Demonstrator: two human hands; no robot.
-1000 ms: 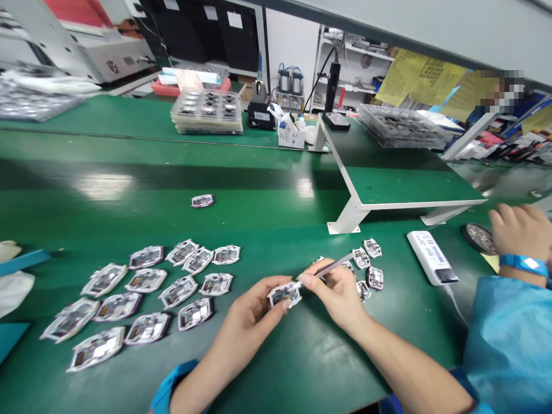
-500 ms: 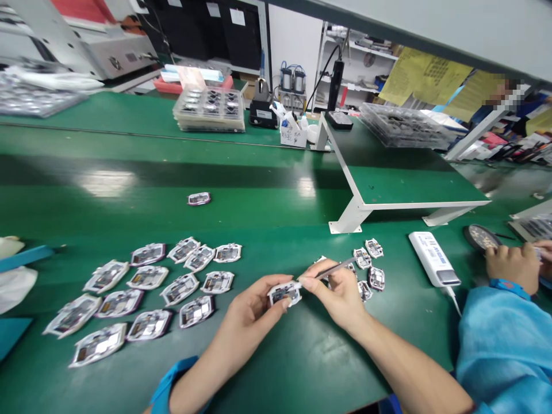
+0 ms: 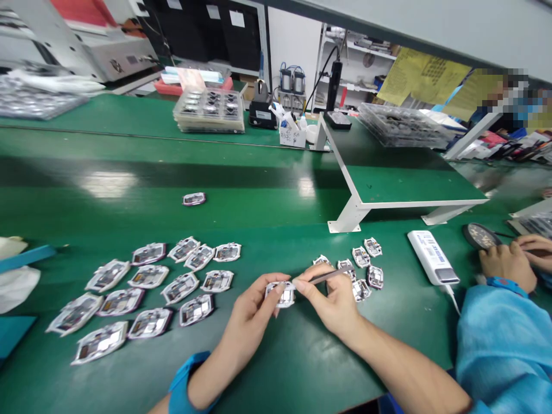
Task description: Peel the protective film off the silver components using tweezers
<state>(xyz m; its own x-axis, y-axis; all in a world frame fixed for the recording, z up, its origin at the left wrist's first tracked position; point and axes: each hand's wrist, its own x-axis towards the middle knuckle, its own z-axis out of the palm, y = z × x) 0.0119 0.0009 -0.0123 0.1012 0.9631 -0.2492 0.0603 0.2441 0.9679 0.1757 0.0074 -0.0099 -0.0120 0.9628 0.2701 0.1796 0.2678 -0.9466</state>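
While held between both hands, the white-framed module (image 3: 279, 294) lies long axis level, above the green table (image 3: 302, 368).
Left hand (image 3: 248, 316) pinches its edges; right hand (image 3: 330, 302) closes on tweezers (image 3: 325, 277), tip pointing left at it; loose modules (image 3: 360, 273) sit just right.
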